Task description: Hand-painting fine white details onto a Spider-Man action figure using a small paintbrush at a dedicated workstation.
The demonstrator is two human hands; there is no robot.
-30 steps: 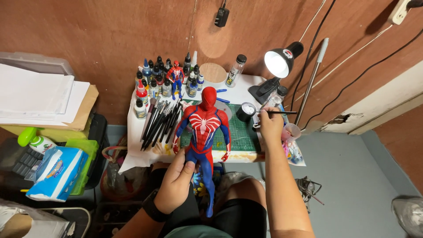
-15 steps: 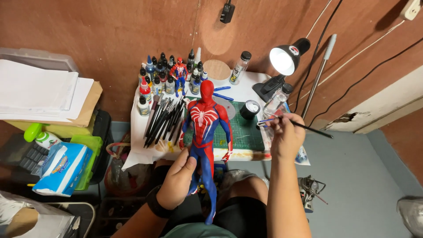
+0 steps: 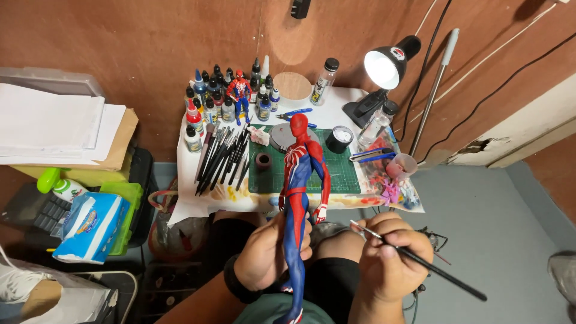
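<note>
My left hand (image 3: 268, 255) grips a red-and-blue figure (image 3: 298, 198) upright by its legs. Just beside it, my right hand (image 3: 390, 261) pinches a thin paintbrush (image 3: 420, 261), bristles near the figure.

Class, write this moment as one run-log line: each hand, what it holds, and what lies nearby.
left hand: grips red-blue figure upright | right hand: holds paintbrush, tip near figure | table: brushes, paint bottles, lit lamp

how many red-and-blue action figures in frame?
2. The large figure is upright in the left hand, fingers around its legs, above the lap. The small figure stands among the paint bottles at the table's back. None looks hidden.
</note>
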